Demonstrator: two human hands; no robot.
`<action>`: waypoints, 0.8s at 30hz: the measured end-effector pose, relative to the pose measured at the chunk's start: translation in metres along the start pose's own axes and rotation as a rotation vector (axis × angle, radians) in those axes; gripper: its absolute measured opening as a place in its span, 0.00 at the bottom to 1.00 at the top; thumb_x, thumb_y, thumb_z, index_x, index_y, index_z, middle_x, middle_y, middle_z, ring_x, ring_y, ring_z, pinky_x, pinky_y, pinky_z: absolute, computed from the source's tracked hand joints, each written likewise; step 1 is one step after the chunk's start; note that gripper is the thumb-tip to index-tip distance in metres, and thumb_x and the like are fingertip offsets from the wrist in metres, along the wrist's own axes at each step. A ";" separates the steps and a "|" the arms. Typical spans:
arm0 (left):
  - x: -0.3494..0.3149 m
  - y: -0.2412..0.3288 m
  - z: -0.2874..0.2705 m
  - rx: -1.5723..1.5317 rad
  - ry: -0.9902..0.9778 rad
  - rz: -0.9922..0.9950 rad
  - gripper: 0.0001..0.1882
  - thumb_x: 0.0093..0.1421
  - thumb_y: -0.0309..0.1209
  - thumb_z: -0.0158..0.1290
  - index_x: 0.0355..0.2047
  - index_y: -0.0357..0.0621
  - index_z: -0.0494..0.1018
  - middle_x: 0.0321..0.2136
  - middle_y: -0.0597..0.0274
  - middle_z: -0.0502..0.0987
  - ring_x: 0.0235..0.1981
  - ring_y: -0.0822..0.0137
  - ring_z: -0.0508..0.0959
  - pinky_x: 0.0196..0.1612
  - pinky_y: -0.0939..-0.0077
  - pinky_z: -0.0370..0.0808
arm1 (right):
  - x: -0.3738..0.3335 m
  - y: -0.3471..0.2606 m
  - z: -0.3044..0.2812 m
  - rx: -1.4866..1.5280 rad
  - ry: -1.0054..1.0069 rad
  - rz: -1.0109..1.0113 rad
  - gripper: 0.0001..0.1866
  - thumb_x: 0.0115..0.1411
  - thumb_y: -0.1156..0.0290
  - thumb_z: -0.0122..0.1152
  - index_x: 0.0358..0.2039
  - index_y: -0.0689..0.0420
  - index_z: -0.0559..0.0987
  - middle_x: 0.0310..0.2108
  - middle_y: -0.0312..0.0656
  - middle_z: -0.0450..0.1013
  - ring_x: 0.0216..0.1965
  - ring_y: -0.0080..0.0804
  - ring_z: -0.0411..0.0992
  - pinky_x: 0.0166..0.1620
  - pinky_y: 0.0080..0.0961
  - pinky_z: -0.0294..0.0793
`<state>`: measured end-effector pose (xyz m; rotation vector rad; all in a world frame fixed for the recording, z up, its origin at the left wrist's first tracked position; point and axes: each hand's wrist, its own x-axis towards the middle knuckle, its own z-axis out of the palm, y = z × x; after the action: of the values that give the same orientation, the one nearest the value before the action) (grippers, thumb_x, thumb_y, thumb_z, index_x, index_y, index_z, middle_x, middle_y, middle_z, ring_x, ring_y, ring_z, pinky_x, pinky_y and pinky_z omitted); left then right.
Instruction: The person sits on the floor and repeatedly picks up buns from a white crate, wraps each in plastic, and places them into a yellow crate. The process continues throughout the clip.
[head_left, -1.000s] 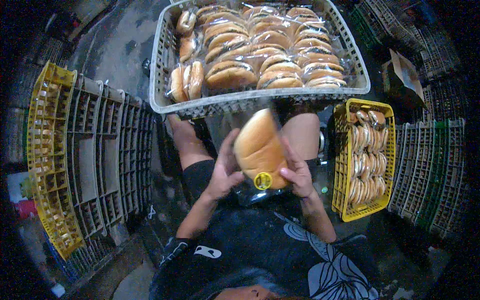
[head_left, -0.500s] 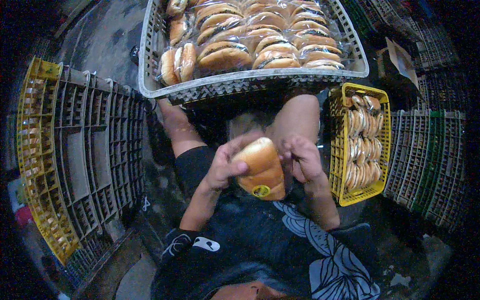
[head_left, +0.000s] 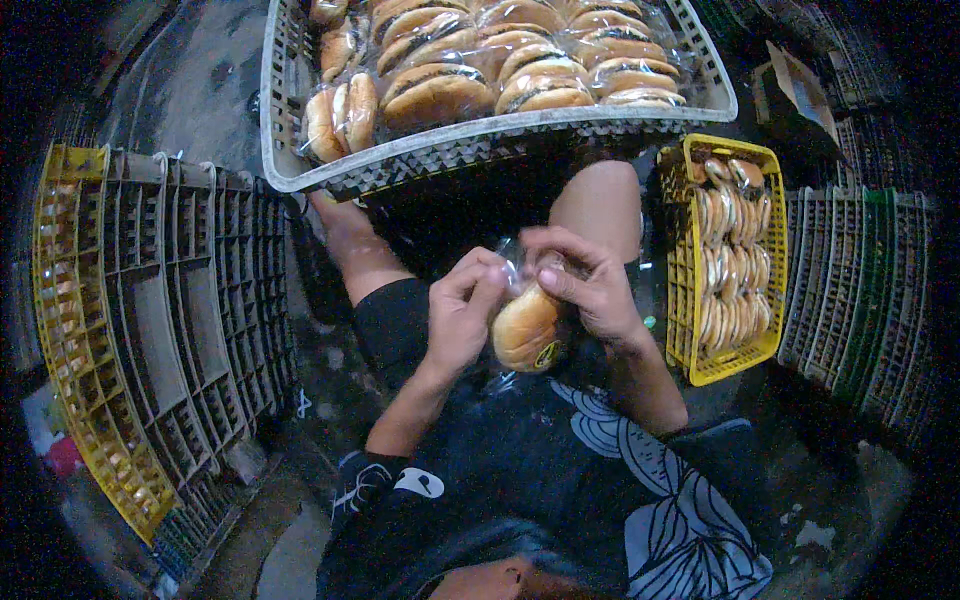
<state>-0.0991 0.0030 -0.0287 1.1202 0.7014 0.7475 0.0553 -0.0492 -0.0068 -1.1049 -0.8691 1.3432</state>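
We see a glossy golden-brown bread bun [head_left: 524,332] in a clear plastic bag [head_left: 512,268]. At its ten o'clock, our left hand [head_left: 465,308] pinches the bag; at two, our right hand [head_left: 592,288] is blurred, and we cannot tell its grip. A pale grey plastic crate [head_left: 500,127] sits at twelve.

A dark shirt [head_left: 480,450] (pale, black-lined pattern [head_left: 690,535] down the right, small white patch [head_left: 419,483] left) tops black shorts [head_left: 390,320].
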 end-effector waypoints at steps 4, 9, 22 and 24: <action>0.004 0.007 0.006 0.153 0.028 -0.036 0.07 0.51 0.27 0.53 0.25 0.34 0.71 0.28 0.63 0.71 0.31 0.75 0.69 0.35 0.84 0.66 | 0.000 0.007 0.007 -0.047 0.073 -0.098 0.08 0.52 0.75 0.54 0.34 0.60 0.70 0.28 0.34 0.68 0.33 0.21 0.67 0.40 0.16 0.65; -0.013 0.001 0.006 0.306 0.069 0.163 0.11 0.48 0.24 0.55 0.33 0.35 0.69 0.30 0.60 0.72 0.32 0.71 0.73 0.35 0.82 0.70 | -0.008 0.002 0.020 -0.160 0.312 0.065 0.05 0.52 0.74 0.55 0.29 0.59 0.72 0.26 0.35 0.69 0.30 0.26 0.69 0.35 0.21 0.68; -0.025 -0.017 -0.010 0.428 -0.330 -0.364 0.08 0.53 0.30 0.47 0.29 0.36 0.69 0.29 0.59 0.68 0.37 0.69 0.68 0.42 0.76 0.64 | -0.043 0.019 0.002 -0.920 -0.183 0.039 0.17 0.42 0.75 0.52 0.37 0.58 0.72 0.29 0.41 0.65 0.35 0.39 0.63 0.38 0.30 0.66; -0.028 -0.057 -0.023 0.135 -0.347 -0.470 0.10 0.56 0.32 0.44 0.29 0.37 0.69 0.32 0.62 0.69 0.38 0.70 0.68 0.43 0.76 0.64 | -0.053 0.020 0.009 -1.194 -0.187 -0.013 0.19 0.42 0.75 0.52 0.39 0.58 0.71 0.29 0.41 0.66 0.35 0.39 0.63 0.39 0.29 0.66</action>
<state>-0.1240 -0.0223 -0.0863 1.1140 0.6887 0.1029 0.0369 -0.1026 -0.0171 -1.8460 -1.9207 0.8521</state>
